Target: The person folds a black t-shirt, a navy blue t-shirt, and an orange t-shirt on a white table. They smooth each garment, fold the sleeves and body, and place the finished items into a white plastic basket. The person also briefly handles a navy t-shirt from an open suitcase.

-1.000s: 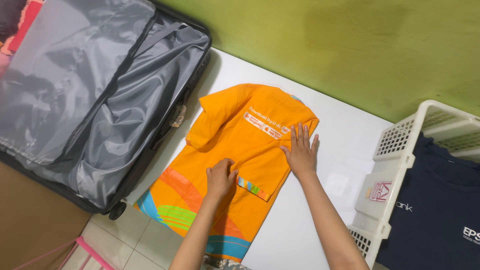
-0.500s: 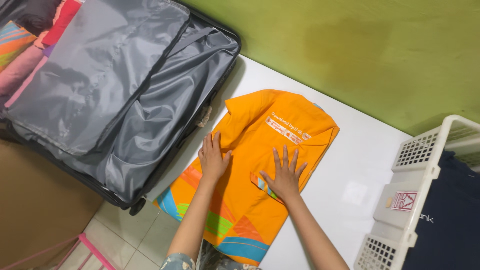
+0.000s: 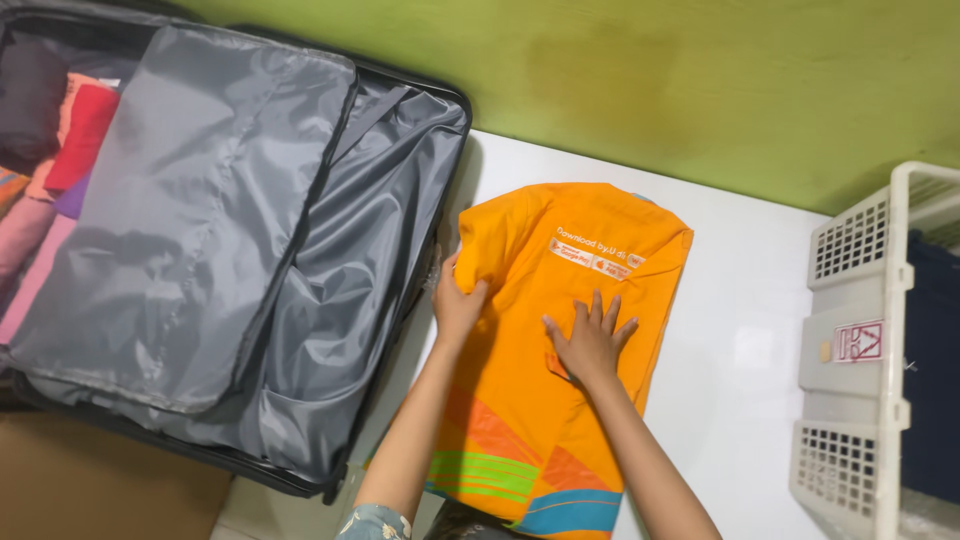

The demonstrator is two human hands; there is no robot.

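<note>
An orange shirt [image 3: 560, 330] with coloured stripes at its hem lies flat on a white table [image 3: 740, 330], its sides folded inward. My left hand [image 3: 457, 305] grips the shirt's left folded edge near the sleeve. My right hand [image 3: 590, 340] presses flat on the shirt's middle, fingers spread.
An open suitcase [image 3: 330, 300] with grey lining lies left of the shirt, with folded clothes [image 3: 60, 150] in its far half. A white laundry basket [image 3: 850, 350] holding dark garments stands at the right. A green wall [image 3: 650, 80] runs behind the table.
My left hand moved up from the shirt's middle to its left edge. My right hand slid down from the upper right to the middle. The view shifted right.
</note>
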